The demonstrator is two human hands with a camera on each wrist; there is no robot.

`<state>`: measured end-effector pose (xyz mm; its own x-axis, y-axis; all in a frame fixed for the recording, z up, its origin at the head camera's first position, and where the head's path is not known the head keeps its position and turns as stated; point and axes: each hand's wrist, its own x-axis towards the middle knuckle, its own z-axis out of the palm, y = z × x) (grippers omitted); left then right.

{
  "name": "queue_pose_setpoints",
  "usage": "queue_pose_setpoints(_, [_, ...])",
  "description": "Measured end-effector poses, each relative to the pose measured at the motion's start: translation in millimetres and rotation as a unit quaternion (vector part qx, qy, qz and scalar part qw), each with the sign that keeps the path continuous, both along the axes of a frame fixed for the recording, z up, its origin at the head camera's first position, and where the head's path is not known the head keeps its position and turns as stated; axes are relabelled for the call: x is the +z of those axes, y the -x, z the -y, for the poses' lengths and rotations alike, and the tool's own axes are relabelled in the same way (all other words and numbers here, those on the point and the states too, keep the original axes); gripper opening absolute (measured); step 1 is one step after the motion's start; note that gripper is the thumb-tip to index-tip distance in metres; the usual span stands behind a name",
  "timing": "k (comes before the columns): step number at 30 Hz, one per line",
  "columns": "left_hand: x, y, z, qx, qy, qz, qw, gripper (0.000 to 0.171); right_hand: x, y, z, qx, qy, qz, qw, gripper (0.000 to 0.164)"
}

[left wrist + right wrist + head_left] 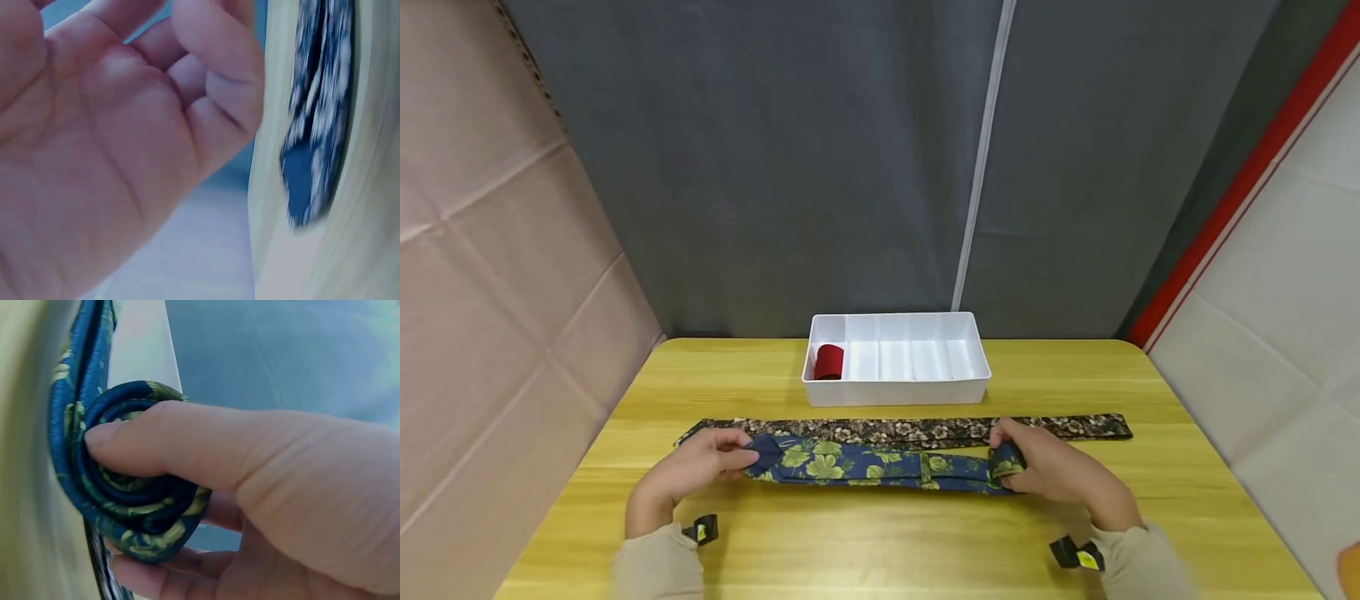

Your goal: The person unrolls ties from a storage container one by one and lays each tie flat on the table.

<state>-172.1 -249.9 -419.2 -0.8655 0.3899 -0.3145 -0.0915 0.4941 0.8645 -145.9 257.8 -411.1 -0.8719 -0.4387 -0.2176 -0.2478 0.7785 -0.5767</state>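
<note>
A navy necktie with yellow-green flowers (pixel 872 467) stretches between the two hands, slightly above the table. My left hand (pixel 694 468) pinches its wide pointed end between thumb and fingers. The other end is wound into a coil (pixel 140 540), which my right hand (pixel 1054 468) grips; in the right wrist view the thumb presses on the coil's side and fingers curl beneath. Just behind lies a dark floral necktie (pixel 887 430), laid flat across the table. The left wrist view shows the palm, with curled fingers partly cut off, and the dark necktie's pointed end (pixel 300 181).
A white divided tray (pixel 898 393) stands at the back middle of the wooden table (pixel 880 546). Its leftmost part holds a rolled red necktie (pixel 829 362). A grey curtain (pixel 760 167) hangs behind; pale panels flank both sides.
</note>
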Motion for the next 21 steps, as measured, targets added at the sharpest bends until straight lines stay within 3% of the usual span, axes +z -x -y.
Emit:
queue_pose_setpoints(4, [-1.3, -8.7, 31, 0.05, 0.01, 0.026, 0.9984, 0.027, -4.1, 0.5, 26, 0.021, 0.016, -0.006, 1.0, 0.04])
queue_pose_setpoints(9, [-4.7, -16.7, 60, 0.096, 0.063, 0.028, 0.993, 0.036, -5.2, -3.1, 50, 0.034, 0.043, -0.006, 0.998, 0.04])
queue_pose_setpoints(21, [-19.4, -21.7, 85, 0.177, 0.103, 0.045, 0.9778, 0.033, -25.6, -6.1, 79, 0.062, 0.106, -0.041, 0.992, 0.041])
